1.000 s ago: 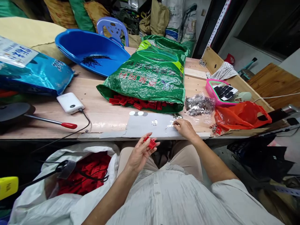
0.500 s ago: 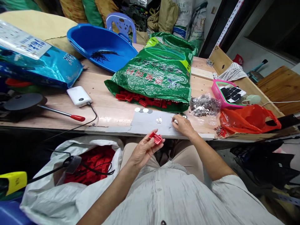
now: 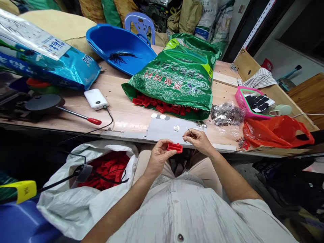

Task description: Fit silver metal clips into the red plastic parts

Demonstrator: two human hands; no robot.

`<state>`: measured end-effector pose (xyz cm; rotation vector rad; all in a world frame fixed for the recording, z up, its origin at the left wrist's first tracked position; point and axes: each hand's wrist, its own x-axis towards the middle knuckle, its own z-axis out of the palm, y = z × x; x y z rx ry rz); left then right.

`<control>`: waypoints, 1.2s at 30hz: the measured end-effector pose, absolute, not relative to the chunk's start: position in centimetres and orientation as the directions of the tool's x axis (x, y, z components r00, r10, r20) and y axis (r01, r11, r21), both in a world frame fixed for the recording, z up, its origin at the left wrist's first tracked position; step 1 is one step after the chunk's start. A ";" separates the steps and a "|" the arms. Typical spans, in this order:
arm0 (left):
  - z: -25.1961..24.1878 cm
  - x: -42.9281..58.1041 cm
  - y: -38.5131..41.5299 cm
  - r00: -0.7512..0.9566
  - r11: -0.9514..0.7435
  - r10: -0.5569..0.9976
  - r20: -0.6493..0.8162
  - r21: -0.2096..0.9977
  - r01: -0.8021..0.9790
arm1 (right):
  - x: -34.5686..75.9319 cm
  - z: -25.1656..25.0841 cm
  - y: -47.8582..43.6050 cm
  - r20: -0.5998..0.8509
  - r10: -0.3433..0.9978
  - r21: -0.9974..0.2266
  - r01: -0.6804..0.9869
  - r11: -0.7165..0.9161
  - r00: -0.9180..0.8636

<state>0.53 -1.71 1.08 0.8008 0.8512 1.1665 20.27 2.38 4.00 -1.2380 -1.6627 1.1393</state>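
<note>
Pinched between the thumb and fingers of my left hand (image 3: 160, 156) is a small red plastic case (image 3: 175, 147), its hollow side facing up, just off the table's front edge. My right hand (image 3: 198, 140) is closed in a pinch to the right of the case, apart from it; whatever is at its fingertips is too small to name. Beneath and behind the hands lies a grey mat (image 3: 162, 130) with a little pile of silvery pieces (image 3: 176, 128) on it. More small metal parts (image 3: 201, 125) lie behind my right hand.
A green sack (image 3: 174, 74) spills red plastic parts (image 3: 162, 107) behind the mat. To the right are a clear bag of metal parts (image 3: 226, 114), a pink basket (image 3: 240, 98) and an orange bag (image 3: 275, 131). A red-tipped lever (image 3: 94, 120) and white power bank (image 3: 96, 99) stand left.
My right hand has moved from the metal parts toward the case, still pinched. My left hand has turned the red case level, its hollow side up. The whole view has shifted slightly.
</note>
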 end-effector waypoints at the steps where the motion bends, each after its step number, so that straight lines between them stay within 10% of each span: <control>1: 1.1 0.6 -1.8 0.113 0.129 0.989 -0.094 0.922 -0.365 | 20.0 4.1 2.1 0.068 0.972 -0.948 0.289 0.133 -0.226; 11: 1.3 0.4 -2.5 -0.092 -0.191 0.974 0.208 0.968 0.161 | 18.3 3.9 -0.1 0.203 0.968 -0.860 0.446 0.248 -0.147; 36: 1.2 0.7 -2.6 0.037 -0.369 0.927 0.372 0.895 0.252 | 18.1 2.6 -1.8 0.462 0.846 -0.631 0.571 0.525 -0.268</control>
